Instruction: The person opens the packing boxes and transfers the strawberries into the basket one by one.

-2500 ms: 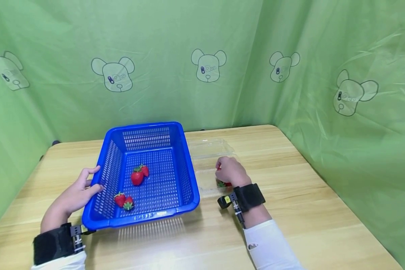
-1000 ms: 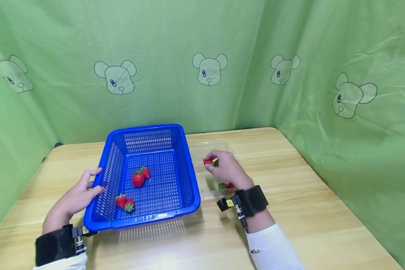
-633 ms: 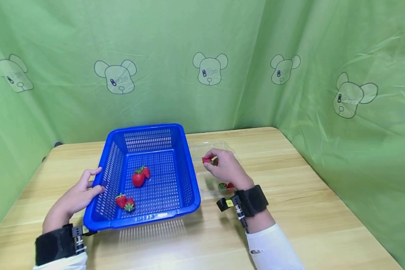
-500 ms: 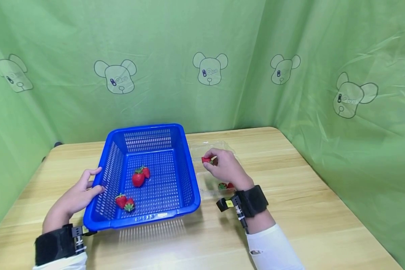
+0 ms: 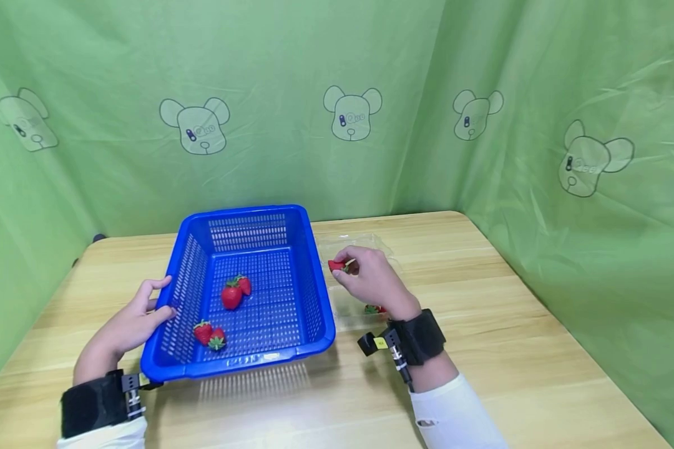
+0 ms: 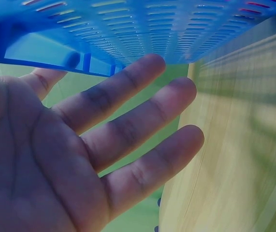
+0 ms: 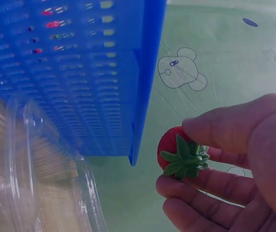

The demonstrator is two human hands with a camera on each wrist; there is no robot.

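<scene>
Strawberry (image 5: 336, 265) shifted nearer blue basket (image 5: 318, 287), red, green leafy cap (image 7: 182, 159)

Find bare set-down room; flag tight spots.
Bare: wooden table in front of the blue basket, between left sleeve and right sleeve; table from right sleeve to green curtain; basket floor along its right side. Crowded: basket's left side, four strawberries with the left hand at the rim; clear plastic container under the right hand.

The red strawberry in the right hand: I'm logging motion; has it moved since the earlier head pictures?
Yes: the held red strawberry moved left, toward the blue perforated plastic basket, judged against the light wooden table.
</scene>
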